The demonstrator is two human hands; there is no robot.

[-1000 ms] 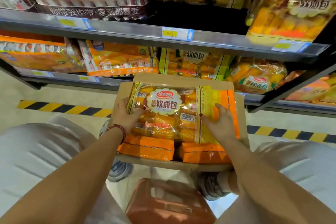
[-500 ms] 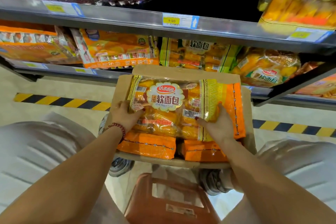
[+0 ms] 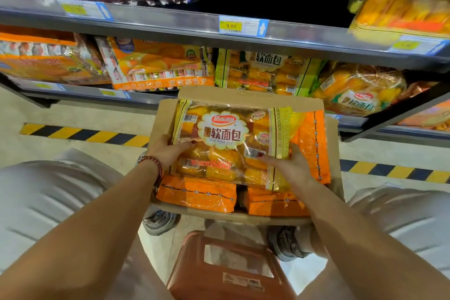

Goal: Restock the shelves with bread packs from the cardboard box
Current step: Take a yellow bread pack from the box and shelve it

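The open cardboard box (image 3: pixel 168 114) on the floor holds three orange packs (image 3: pixel 197 193) and, on top, one clear bread pack (image 3: pixel 229 143). Left hand (image 3: pixel 168 153) and right hand (image 3: pixel 289 165) grasp its ends.

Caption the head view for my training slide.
Both hands grip a clear yellow bread pack over the brown cardboard box.

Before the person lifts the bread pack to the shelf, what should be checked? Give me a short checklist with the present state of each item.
1. Left hand on the bread pack: ok, at its left edge.
2. Right hand on the pack: ok, at its lower right.
3. Pack free on top of the orange packs in the cardboard box: ok.
4. Matching packs on lower shelf: ok.
5. Room left there: cannot tell.
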